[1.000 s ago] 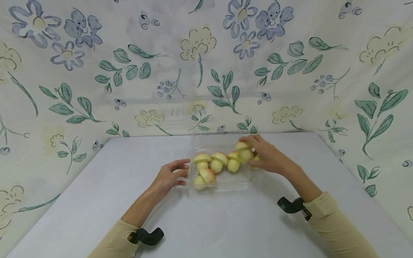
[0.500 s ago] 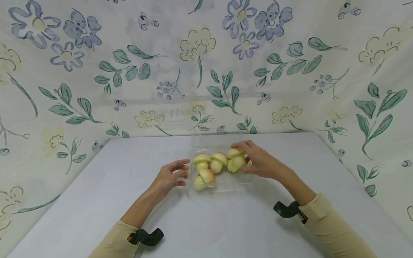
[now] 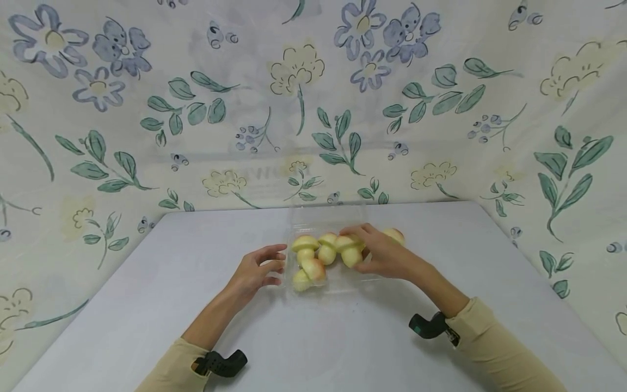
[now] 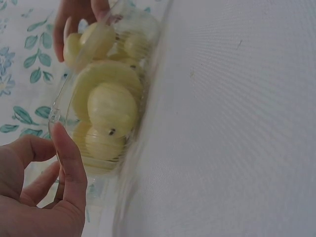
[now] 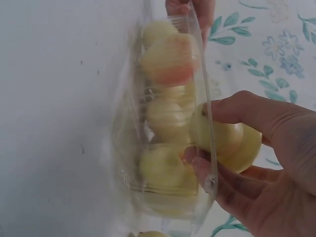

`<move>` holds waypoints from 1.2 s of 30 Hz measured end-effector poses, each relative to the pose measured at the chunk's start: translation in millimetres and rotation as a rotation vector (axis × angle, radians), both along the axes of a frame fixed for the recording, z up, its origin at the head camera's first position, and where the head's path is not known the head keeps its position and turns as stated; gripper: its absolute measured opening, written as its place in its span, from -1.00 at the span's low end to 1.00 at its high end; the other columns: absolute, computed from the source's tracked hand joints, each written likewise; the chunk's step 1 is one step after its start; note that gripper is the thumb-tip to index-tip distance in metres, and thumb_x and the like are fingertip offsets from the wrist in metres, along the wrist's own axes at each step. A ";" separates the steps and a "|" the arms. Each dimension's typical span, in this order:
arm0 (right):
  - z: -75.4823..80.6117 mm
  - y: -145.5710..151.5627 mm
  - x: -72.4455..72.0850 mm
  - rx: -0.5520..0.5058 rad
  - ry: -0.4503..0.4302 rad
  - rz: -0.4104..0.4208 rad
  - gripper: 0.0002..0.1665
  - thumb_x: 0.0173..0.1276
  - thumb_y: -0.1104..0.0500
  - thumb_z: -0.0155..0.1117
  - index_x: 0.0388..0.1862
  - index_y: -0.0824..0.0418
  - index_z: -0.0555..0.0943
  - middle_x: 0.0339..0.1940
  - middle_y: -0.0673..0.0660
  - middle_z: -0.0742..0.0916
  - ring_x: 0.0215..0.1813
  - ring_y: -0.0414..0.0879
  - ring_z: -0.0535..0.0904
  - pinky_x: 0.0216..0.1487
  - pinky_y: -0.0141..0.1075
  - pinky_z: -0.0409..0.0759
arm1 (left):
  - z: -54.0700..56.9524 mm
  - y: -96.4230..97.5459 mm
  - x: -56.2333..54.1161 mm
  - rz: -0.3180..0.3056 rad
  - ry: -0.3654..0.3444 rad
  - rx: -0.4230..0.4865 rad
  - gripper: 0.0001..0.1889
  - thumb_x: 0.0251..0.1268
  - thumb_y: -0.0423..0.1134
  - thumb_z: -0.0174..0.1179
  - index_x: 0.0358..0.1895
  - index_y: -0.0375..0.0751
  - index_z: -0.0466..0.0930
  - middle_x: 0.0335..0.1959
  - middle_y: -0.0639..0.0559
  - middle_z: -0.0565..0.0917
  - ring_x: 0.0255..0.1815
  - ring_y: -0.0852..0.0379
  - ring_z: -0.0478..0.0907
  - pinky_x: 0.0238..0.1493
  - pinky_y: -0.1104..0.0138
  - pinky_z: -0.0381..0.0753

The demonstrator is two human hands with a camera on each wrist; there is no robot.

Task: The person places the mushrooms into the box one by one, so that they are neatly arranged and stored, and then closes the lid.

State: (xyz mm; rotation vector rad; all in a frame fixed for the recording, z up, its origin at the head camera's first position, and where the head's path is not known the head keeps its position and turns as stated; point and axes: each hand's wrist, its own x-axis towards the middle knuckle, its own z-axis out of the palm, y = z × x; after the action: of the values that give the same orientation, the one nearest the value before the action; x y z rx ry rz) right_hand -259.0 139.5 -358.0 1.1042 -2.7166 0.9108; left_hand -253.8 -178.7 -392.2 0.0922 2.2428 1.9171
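Note:
My right hand (image 3: 384, 253) grips a pale yellow mushroom-shaped piece (image 5: 217, 133) by its stem and cap, at the right part of a clear plastic container (image 3: 343, 287). In the right wrist view, the container's near wall partly covers that piece. Several similar mushroom-shaped pieces (image 3: 305, 247) with reddish tints sit inside on the left and middle. My left hand (image 3: 257, 269) is beside the container's left wall, fingers loosely bent and apart. A fingertip touches the clear rim (image 4: 55, 116) in the left wrist view.
Another mushroom-shaped piece (image 3: 393, 235) lies right of the container, partly behind my right hand. The container's clear lid (image 3: 328, 214) stands raised at the back. A white table (image 3: 206, 234) lies beneath, with a floral cloth (image 3: 245, 120) behind it.
My right hand has moved left and slightly toward me with the mushroom-shaped piece, uncovering more of the one on the right. The left hand has stayed at the container's left side.

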 end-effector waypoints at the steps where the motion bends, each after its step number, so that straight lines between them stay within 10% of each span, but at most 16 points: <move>1: -1.1 -1.4 0.4 0.001 -0.007 0.001 -0.19 0.16 0.26 0.44 0.39 0.10 0.34 0.30 0.26 0.46 -0.14 -0.11 0.61 -0.14 -0.35 0.70 | -0.4 -0.2 0.1 0.002 -0.001 0.000 -0.49 0.35 -0.39 0.13 0.37 -0.26 0.38 -0.02 -0.04 0.50 -0.25 0.18 0.54 -0.35 0.41 0.70; 19: -10.4 -15.5 3.6 -0.092 -0.102 0.044 -0.14 0.18 0.25 0.46 0.43 0.16 0.30 0.39 0.24 0.42 0.20 0.04 0.50 -0.05 -0.21 0.73 | 0.8 0.3 1.1 0.000 0.005 -0.004 -0.49 0.35 -0.39 0.12 0.38 -0.28 0.37 -0.01 -0.05 0.49 -0.24 0.19 0.55 -0.35 0.41 0.70; 36: -15.5 -18.4 0.9 -0.115 -0.146 0.050 -0.38 0.23 0.24 0.43 0.26 0.17 0.47 0.25 0.23 0.50 -0.07 -0.03 0.66 -0.10 -0.44 0.69 | 2.2 -0.2 0.4 -0.013 0.014 0.011 -0.48 0.35 -0.38 0.14 0.37 -0.28 0.37 -0.03 -0.03 0.49 -0.24 0.21 0.54 -0.34 0.42 0.69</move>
State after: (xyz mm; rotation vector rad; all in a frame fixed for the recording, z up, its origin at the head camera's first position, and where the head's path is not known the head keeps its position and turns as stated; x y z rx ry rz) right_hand -258.2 121.0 -373.4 1.1300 -2.7190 1.1838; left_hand -253.5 -178.9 -390.0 0.1217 2.2360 1.9281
